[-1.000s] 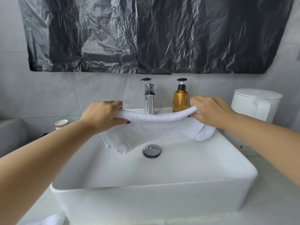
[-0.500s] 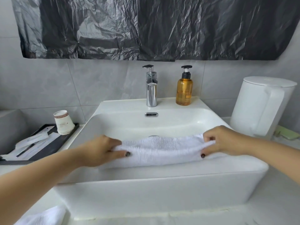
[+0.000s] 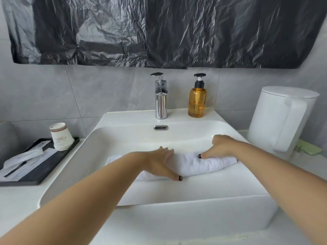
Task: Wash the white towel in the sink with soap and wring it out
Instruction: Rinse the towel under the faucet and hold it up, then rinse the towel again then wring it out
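Observation:
The white towel (image 3: 200,165) lies as a loose roll inside the white sink (image 3: 177,193), along its front wall. My left hand (image 3: 159,163) rests on the towel's left half, fingers stretched over its far side and thumb spread along its near edge. On the right half sits my right hand (image 3: 217,147), its thumb tip pressed onto the towel and its fingers curled behind it. An amber soap bottle (image 3: 197,101) with a black pump stands on the sink's back ledge, right of the chrome tap (image 3: 160,101). No water runs from the tap.
A white lidded kettle (image 3: 281,119) stands on the counter to the right of the sink. To the left, a black tray (image 3: 35,167) holds stacked paper cups (image 3: 61,137) and wrapped toiletries. Black plastic sheeting (image 3: 159,30) covers the wall above.
Both hands carried the towel from up near the tap down into the basin by the front wall. The left hand's grip has flattened over it.

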Available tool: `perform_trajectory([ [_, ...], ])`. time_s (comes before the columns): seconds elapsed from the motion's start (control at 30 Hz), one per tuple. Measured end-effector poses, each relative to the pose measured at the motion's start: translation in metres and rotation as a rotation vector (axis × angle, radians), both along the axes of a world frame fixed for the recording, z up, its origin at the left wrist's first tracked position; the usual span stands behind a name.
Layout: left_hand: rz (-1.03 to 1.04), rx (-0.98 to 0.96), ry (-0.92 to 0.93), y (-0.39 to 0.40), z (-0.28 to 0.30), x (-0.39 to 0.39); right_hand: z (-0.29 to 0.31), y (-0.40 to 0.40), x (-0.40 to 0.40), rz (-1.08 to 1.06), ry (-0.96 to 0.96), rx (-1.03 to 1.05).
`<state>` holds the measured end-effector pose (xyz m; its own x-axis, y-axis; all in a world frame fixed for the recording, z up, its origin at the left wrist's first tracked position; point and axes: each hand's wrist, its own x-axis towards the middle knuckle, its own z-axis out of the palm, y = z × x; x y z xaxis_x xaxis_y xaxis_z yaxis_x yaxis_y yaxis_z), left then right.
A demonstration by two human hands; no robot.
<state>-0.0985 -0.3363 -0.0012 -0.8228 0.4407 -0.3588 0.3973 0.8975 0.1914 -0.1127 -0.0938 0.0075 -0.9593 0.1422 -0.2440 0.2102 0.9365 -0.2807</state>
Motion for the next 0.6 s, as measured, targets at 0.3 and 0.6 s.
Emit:
perform_trajectory([
  [0.3,-0.043,-0.037,0.036,-0.001,-0.022,-0.001,0.068,-0.064,-0.017,0.186,0.787,-0.162],
  [0.6,0.006,0.086,0.012,-0.009,-0.01,-0.005,0.156,-0.136,-0.064,0.392,0.963,0.187],
])
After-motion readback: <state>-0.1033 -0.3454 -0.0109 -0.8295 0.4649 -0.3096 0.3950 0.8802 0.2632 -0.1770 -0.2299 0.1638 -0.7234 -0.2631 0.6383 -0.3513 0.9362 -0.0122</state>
